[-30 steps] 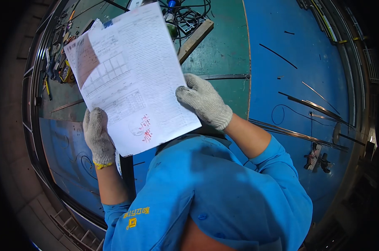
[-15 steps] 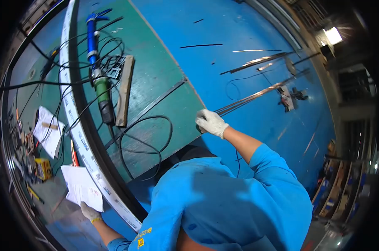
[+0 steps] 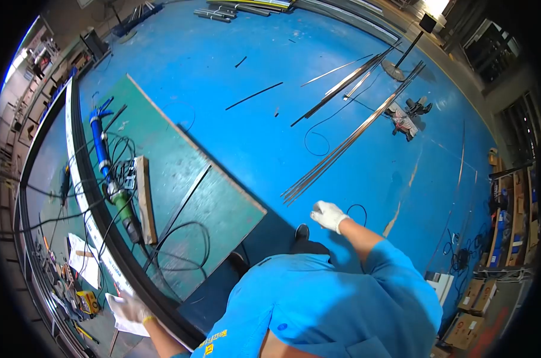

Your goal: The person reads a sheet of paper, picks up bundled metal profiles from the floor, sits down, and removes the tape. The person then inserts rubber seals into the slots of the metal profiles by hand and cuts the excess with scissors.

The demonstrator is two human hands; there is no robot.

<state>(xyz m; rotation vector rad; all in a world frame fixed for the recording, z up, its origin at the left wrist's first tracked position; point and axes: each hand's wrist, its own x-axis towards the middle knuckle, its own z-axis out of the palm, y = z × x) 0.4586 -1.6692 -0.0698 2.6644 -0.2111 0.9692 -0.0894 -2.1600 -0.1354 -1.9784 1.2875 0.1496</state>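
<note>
My left hand, in a white glove, is over a white paper sheet beside the long frame bar. Motion blurs its fingers, so I cannot tell whether it grips the sheet. My right hand, also gloved, hangs above the blue floor with its fingers curled in and nothing visible in them. Nearest to it are the ends of long thin metal strips on the floor. A green-topped table lies to its left, apart from it.
A blue and green caulking gun and a wooden strip lie on the table among black cables. Beside them runs a long frame bar with white printed film. A round-based stand and cardboard boxes are to the right.
My view has shifted, showing more floor. My right hand has come away from the table's corner, out over the floor. My left hand has moved up over the paper sheet.
</note>
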